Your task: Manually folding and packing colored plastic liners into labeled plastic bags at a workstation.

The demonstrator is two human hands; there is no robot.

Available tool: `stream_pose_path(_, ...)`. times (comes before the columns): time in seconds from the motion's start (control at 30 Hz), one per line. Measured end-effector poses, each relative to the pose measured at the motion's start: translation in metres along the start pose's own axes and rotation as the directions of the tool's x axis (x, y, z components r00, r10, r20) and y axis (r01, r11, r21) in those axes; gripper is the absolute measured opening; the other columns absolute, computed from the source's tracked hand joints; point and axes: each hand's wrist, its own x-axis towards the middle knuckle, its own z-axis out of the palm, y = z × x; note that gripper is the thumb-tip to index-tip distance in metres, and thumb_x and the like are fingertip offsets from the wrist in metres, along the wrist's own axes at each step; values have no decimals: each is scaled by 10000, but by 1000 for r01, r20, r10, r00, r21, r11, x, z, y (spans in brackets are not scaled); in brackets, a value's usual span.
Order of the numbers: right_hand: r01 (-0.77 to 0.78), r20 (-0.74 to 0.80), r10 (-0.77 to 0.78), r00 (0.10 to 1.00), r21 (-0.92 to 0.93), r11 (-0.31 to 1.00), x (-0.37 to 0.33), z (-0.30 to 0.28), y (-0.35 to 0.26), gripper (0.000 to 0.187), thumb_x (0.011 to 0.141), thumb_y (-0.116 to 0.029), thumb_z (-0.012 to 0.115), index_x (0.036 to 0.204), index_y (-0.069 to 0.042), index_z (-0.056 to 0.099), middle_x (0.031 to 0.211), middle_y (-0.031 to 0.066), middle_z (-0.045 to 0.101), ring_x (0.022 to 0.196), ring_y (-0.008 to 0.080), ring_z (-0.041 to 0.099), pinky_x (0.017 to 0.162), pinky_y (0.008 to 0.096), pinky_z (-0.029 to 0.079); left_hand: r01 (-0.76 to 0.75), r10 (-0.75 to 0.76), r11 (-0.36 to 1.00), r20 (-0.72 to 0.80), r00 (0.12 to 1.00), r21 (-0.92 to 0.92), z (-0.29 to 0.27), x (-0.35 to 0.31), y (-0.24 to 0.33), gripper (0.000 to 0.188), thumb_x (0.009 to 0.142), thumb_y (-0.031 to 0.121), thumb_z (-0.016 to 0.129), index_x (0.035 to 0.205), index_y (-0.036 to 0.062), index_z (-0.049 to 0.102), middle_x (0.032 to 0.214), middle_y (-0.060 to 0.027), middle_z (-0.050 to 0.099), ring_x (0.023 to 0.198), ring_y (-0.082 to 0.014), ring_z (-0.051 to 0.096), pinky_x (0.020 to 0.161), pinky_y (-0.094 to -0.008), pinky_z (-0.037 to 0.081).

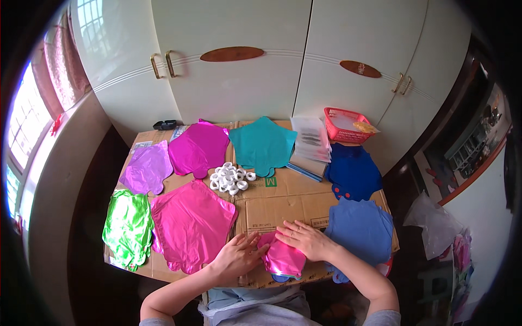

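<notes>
Head: L hand [237, 253], R hand [309, 240] part-open on pink foil [285, 261]

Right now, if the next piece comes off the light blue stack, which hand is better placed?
Probably the right hand: it is nearer the light blue stack, with its forearm passing over the stack's edge. The left hand is farther off, at the left side of the small pink piece.
</notes>
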Motion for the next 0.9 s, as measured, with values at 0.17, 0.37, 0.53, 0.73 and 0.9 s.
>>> stream_pose_path(0.17, 94, 86, -96, 992, 34, 995, -11, 6, -16, 643, 791, -160, 578, 1414, -145, 420, 1490, 73, 376, 1392, 272, 325, 1157, 454, 239, 26, -25, 999, 27, 999, -37, 3, -4, 3, 566, 900, 411, 546, 1344, 65, 495, 1282, -212, 544, 1320, -316, 409, 1038, -453, 344)
stream_pose_path(0.37, 39, 134, -48, 990, 72, 997, -22, 9, -40, 928, 667, -379, 751, 1458, -133, 331, 1524, 86, 307, 1417, 269, 269, 1169, 437, 201, 75, -74, 997, 62, 995, -17, -1, -20, 18, 708, 860, 550, 539, 1340, 31, 494, 1342, -216, 500, 1363, -301, 357, 1075, -475, 301)
stream_pose_path(0.53, -7, 196, -19, 980, 132, 991, -26, 1, -61, 874, 708, -335, 714, 1459, -116, 326, 1530, 80, 296, 1420, 260, 262, 1167, 431, 205, -145, 145, 988, -9, 989, 57, 11, -39, 35, 542, 871, 369, 578, 1286, 22, 545, 1304, -148, 562, 1260, -254, 502, 1013, -417, 410)
stream_pose_path(0.73, 86, -20, -85, 996, 50, 995, -43, 28, -84, 499, 859, -183, 517, 1353, -113, 506, 1427, 71, 462, 1345, 237, 404, 1103, 414, 345, -135, 141, 990, -235, 962, 44, 23, -59, 60, 335, 840, 158, 575, 1156, 81, 654, 1170, -79, 658, 1100, -189, 630, 889, -315, 520)
stream_pose_path(0.9, 107, -299, 45, 953, 473, 874, -45, 11, -76, 336, 804, -129, 648, 1138, -85, 653, 1163, 67, 660, 1099, 230, 627, 929, 381, 511, -57, -61, 952, -369, 927, -301, 20, -58, 57, 326, 763, 109, 662, 1086, 65, 676, 988, -70, 706, 833, -185, 699, 664, -302, 562)
